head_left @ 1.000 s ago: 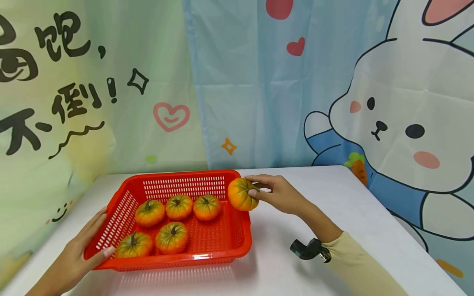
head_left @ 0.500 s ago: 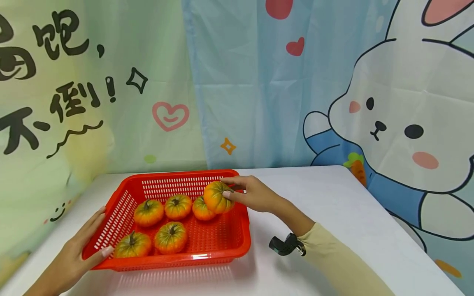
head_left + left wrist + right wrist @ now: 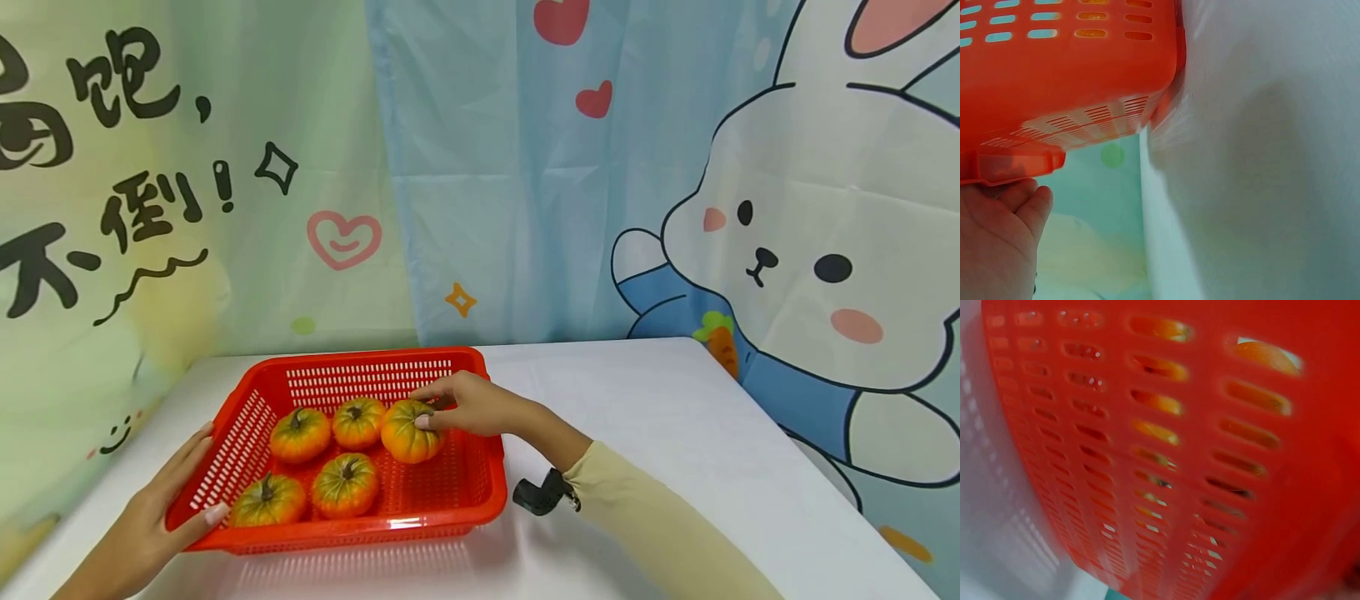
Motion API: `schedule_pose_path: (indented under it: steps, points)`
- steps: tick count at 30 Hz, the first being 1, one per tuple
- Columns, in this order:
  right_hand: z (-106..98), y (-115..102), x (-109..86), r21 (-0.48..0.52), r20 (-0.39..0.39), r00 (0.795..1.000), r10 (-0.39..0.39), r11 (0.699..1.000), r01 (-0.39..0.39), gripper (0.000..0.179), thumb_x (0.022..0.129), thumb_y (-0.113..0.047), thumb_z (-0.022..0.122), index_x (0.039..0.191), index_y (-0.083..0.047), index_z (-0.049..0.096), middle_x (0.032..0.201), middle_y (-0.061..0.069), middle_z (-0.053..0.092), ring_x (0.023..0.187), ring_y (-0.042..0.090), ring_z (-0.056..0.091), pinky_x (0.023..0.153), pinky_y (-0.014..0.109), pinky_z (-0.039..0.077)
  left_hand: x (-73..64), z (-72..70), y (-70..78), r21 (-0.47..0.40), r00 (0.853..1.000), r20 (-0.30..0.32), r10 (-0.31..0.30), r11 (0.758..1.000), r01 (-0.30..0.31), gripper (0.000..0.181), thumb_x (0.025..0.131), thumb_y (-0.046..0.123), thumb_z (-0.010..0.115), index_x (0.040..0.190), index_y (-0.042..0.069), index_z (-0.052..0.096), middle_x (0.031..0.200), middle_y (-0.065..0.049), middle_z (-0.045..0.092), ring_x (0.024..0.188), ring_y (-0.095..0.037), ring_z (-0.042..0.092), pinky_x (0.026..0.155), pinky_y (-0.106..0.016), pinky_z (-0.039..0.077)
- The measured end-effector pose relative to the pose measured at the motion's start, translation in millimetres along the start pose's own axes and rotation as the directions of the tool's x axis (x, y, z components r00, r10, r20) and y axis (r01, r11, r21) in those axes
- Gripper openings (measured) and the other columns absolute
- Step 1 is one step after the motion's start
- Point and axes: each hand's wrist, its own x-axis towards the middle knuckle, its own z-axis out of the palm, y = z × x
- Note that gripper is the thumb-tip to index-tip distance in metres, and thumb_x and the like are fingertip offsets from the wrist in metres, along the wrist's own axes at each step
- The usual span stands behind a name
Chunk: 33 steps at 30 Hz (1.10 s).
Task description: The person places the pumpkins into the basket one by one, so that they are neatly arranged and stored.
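A red plastic basket (image 3: 480,492) with slotted walls stands on the table. Lying inside are several small orange pumpkins, among them a front one (image 3: 346,486) and a back left one (image 3: 300,435). My right hand (image 3: 472,404) reaches over the basket's right side and holds a pumpkin (image 3: 412,433) between thumb and fingers. That pumpkin hides the one at the back right. My left hand (image 3: 153,508) grips the basket's left rim, thumb over the edge. In the left wrist view, its fingers (image 3: 1032,203) curl under the rim. The right wrist view shows mostly the basket's slotted wall (image 3: 1116,456).
The basket stands on a white-covered table (image 3: 622,400), which extends to its right. Behind hangs a printed curtain (image 3: 480,208) with a cartoon rabbit. A black wrist device (image 3: 543,492) sits below my right sleeve (image 3: 645,508).
My right hand has carried the pumpkin left from beyond the basket's right rim, then lowered it into the basket. The left hand keeps its place on the rim.
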Motion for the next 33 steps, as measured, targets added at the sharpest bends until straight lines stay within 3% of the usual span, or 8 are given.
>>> schedule_pose_path:
  steps: [4, 8, 16, 21, 25, 33]
  points:
    - [5.9, -1.5, 5.6, -0.004, 0.031, 1.000, 0.001, 1.000, -0.001, 0.043, 0.092, -0.022, 0.069, 0.132, -0.008, 0.062, 0.109, 0.003, 0.068, 0.084, 0.015, 0.057, 0.070, 0.021, 0.043, 0.5, -0.1, 1.3, 0.007, 1.000, 0.000, -0.001, 1.000, 0.001, 0.081, 0.082, 0.010, 0.071, 0.152, 0.004, 0.030, 0.157, 0.017, 0.019, 0.122, 0.011, 0.026, 0.081, -0.003, 0.029]
    - [8.0, -2.9, 9.6, -0.008, 0.060, 0.997, 0.042, 0.999, -0.042, 0.043, 0.090, -0.023, 0.071, 0.130, -0.010, 0.063, 0.122, 0.002, 0.066, 0.106, 0.015, 0.061, 0.084, 0.021, 0.046, 1.8, -0.2, 2.8, 0.010, 1.000, 0.004, -0.004, 1.000, 0.004, 0.082, 0.082, 0.010, 0.071, 0.152, 0.003, 0.029, 0.157, 0.016, 0.019, 0.120, 0.010, 0.028, 0.080, -0.003, 0.029]
    - [12.1, -7.6, 18.7, -0.096, 0.130, 0.989, 0.067, 0.994, -0.055, 0.041, 0.090, -0.023, 0.071, 0.125, -0.002, 0.066, 0.118, 0.005, 0.068, 0.103, 0.012, 0.063, 0.085, 0.021, 0.047, 2.8, -3.3, 3.4, -0.007, 1.000, 0.003, 0.017, 1.000, -0.017, 0.081, 0.083, 0.007, 0.070, 0.153, 0.004, 0.029, 0.158, 0.012, 0.020, 0.125, 0.010, 0.025, 0.083, -0.003, 0.028]
    - [18.7, -8.2, 21.5, -0.137, 0.165, 0.980, 0.109, 0.987, -0.087, 0.039, 0.089, -0.024, 0.073, 0.123, -0.006, 0.068, 0.110, -0.001, 0.070, 0.101, 0.006, 0.060, 0.084, 0.021, 0.046, 2.8, -2.6, 3.1, -0.011, 1.000, 0.011, 0.016, 1.000, -0.016, 0.080, 0.083, 0.007, 0.070, 0.153, 0.005, 0.029, 0.158, 0.013, 0.019, 0.126, 0.010, 0.025, 0.083, -0.003, 0.028]
    - [21.6, -6.8, 22.6, -0.137, 0.196, 0.977, 0.086, 0.989, -0.059, 0.041, 0.088, -0.025, 0.073, 0.124, -0.005, 0.068, 0.108, -0.002, 0.070, 0.096, 0.004, 0.060, 0.083, 0.019, 0.046, 2.1, -2.1, 3.1, -0.014, 1.000, 0.006, 0.020, 1.000, -0.020, 0.080, 0.083, 0.006, 0.070, 0.153, 0.005, 0.030, 0.158, 0.012, 0.020, 0.127, 0.009, 0.024, 0.084, -0.002, 0.026]
    - [24.5, -5.5, 23.8, -0.154, 0.239, 0.968, 0.080, 0.987, -0.043, 0.054, 0.083, -0.026, 0.079, 0.128, -0.002, 0.063, 0.122, 0.005, 0.066, 0.108, 0.011, 0.061, 0.088, 0.021, 0.046, -0.1, 0.0, 1.0, -0.020, 0.999, -0.004, 0.032, 0.999, -0.033, 0.081, 0.082, 0.004, 0.070, 0.152, 0.003, 0.030, 0.158, 0.011, 0.020, 0.129, 0.009, 0.023, 0.088, -0.003, 0.024]
